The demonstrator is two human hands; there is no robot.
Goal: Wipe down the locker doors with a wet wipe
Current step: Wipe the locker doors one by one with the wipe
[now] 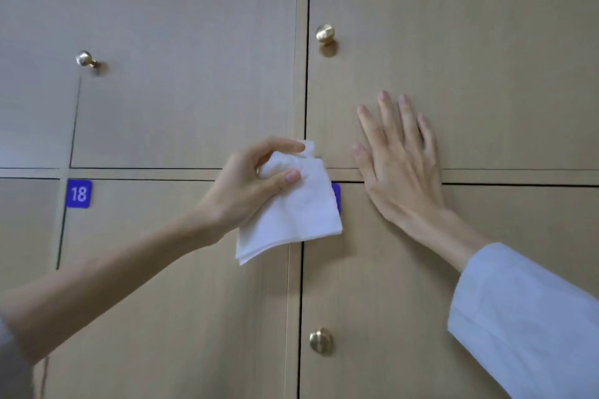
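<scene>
Wipe (291, 214) hangs limp and light, my left hand (249, 185) pinching its bunched top; right hand (398, 159) presses flat, fingers straight, on the locker door (486, 58).

Left hand (252, 181) raised on a bare forearm reaching in from lower left, thumb and curled fingers pinching the wet wipe (291, 210). Right hand (398, 162) just right of the wipe, flat, palm pressed forward, fingers straight and slightly spread, pointing up; wrist emerging from a white sleeve (525, 317).
</scene>
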